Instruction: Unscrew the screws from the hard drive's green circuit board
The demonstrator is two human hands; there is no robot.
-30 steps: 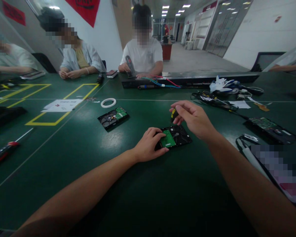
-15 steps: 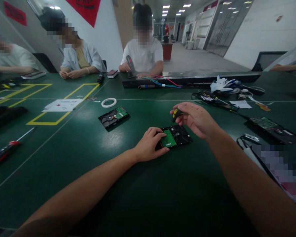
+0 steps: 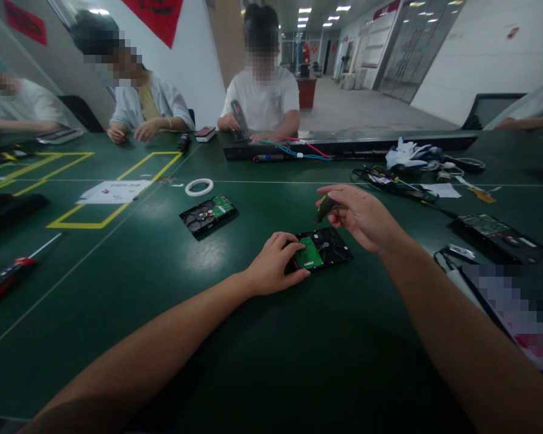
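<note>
A hard drive (image 3: 328,248) lies on the green table (image 3: 235,374) with its green circuit board facing up. My left hand (image 3: 278,264) grips its left end, thumb along the near edge and fingers over the board. Above the drive's far edge, my right hand (image 3: 355,217) pinches a short screwdriver (image 3: 324,208) with a black and yellow handle. The handle slants down to the left; its tip is close to the drive's far edge, and I cannot tell whether it touches.
A second hard drive (image 3: 209,215) and a white tape ring (image 3: 200,187) lie beyond my left hand. At left is a red-black screwdriver (image 3: 13,277). Another drive (image 3: 498,237), cables (image 3: 396,184) and gloves (image 3: 409,155) are at right. A co-worker (image 3: 262,99) sits opposite behind a long black panel (image 3: 357,146).
The screwdriver handle has turned slightly in my right hand's fingers. My left hand and the hard drive stay in place. The co-worker at far left has moved their hands apart.
</note>
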